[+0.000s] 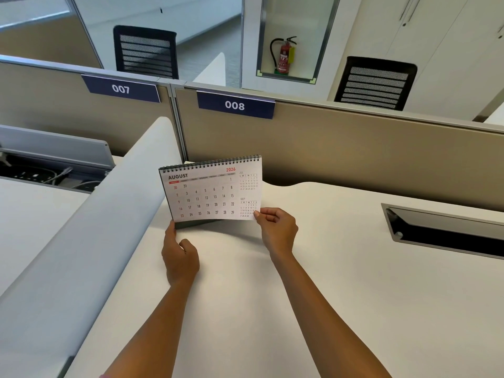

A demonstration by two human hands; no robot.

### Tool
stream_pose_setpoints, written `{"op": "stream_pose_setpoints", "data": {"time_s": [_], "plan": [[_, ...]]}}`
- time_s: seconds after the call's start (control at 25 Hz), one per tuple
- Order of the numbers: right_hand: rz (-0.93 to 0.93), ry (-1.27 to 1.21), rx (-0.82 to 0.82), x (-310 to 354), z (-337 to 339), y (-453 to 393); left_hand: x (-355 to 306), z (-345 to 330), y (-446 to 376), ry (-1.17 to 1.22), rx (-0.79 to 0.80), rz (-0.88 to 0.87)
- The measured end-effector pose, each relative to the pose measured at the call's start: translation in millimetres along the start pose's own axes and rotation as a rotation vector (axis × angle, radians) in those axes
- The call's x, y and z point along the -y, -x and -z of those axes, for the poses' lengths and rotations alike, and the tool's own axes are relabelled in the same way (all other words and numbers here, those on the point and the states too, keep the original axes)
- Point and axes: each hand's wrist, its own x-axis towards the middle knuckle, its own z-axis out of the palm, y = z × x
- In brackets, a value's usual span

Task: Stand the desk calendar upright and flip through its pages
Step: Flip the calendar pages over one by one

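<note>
A spiral-bound desk calendar (210, 190) stands upright on the white desk (341, 268), near the back left corner, showing the August 2026 page. Its dark base shows under the page's lower edge. My left hand (180, 255) rests against the lower left corner of the base, thumb up along its side. My right hand (275, 227) pinches the lower right corner of the August page, which is lifted slightly off the stand.
A rounded grey divider (90, 230) runs along the desk's left side. A beige partition (354, 148) labelled 008 stands behind the calendar. A cable slot (441, 230) is recessed in the desk at right. Black chairs sit beyond the partition.
</note>
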Motion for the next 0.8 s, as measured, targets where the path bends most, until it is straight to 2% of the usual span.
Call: {"op": "stream_pose_setpoints", "data": {"time_s": [0.56,0.8], "plan": [[0.013,-0.009,0.030,-2.6,-0.9,-1.9,-0.5,1.1,0.8,0.031,-0.002,-0.015],[-0.055,-0.057,0.060,-1.9,1.9,-7.9,-0.9,0.8,0.3,0.034,-0.001,-0.004]]}}
